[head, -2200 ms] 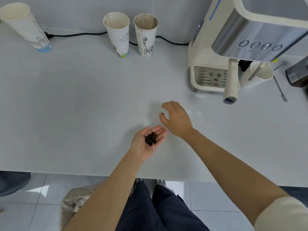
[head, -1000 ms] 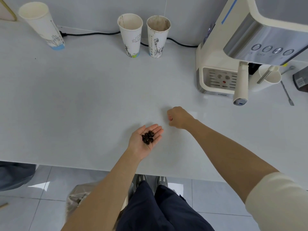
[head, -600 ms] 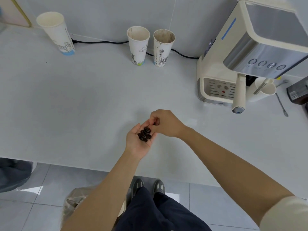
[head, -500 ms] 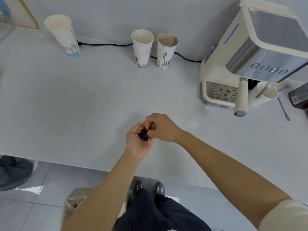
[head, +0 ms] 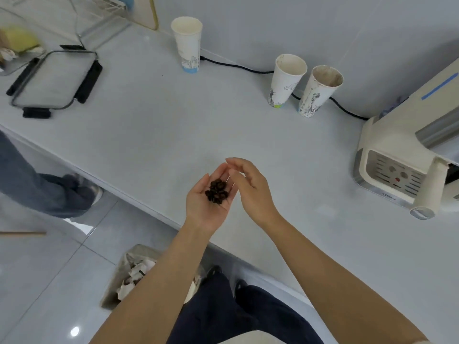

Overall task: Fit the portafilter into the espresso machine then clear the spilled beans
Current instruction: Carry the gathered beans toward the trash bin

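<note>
My left hand [head: 206,207] is palm up above the counter's front edge, cupping a small pile of dark coffee beans [head: 216,191]. Just to its right, my right hand [head: 250,189] hovers with its fingers spread and nothing in them, fingertips near the left fingertips. The cream espresso machine [head: 397,155] stands at the right edge of view. The portafilter's cream handle [head: 428,192] sticks out from under the machine's head toward me. I see no loose beans on the white counter [head: 154,145].
Three paper cups [head: 187,43] [head: 285,80] [head: 319,91] stand along the back wall with a black cable behind them. A wire-framed tray [head: 53,78] lies at the far left. A lined waste bin [head: 139,271] sits on the floor below my left arm. Another person's legs [head: 37,187] are at left.
My right hand pinched a bean off the counter, carried it to my left palm and has opened and drawn back. My head has turned left, bringing the bin and tray into view.
</note>
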Demonstrator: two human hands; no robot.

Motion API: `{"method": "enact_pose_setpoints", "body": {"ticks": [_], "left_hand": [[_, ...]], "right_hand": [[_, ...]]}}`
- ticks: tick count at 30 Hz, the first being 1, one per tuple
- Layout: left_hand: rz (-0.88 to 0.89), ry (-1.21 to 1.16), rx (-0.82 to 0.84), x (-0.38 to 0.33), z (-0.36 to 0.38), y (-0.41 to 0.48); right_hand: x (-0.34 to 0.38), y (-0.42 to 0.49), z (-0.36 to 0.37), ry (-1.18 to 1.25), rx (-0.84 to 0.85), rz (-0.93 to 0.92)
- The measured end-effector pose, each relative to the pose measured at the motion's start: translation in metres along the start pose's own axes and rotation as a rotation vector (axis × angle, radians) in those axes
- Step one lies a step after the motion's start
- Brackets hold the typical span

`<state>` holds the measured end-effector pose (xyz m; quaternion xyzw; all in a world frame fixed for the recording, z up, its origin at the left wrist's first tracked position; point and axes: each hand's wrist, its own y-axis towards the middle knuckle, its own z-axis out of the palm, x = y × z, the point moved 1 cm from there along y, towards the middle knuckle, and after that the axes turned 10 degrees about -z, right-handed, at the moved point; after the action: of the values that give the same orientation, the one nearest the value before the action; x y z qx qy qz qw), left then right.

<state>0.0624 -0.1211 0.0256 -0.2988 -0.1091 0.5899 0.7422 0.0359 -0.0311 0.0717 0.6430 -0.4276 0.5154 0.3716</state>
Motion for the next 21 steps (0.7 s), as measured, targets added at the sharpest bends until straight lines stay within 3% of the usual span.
{"method": "enact_pose_setpoints", "body": {"ticks": [7, 16, 21], "left_hand": [[0.227, -0.038, -0.097, 0.001, -0.017, -0.039], [0.442, -0.395, -0.351, 0.038, -0.084, -0.083], [0.480, -0.531, -0.449, 0.063, -0.131, -0.089]], "right_hand": [[-0.001, -0.017, 0.043, 0.286, 0.096, 0.119], [-0.032, -0.081, 0.098, 0.252, 0.340, 0.225], [-0.083, -0.119, 0.124, 0.237, 0.443, 0.452]]}}
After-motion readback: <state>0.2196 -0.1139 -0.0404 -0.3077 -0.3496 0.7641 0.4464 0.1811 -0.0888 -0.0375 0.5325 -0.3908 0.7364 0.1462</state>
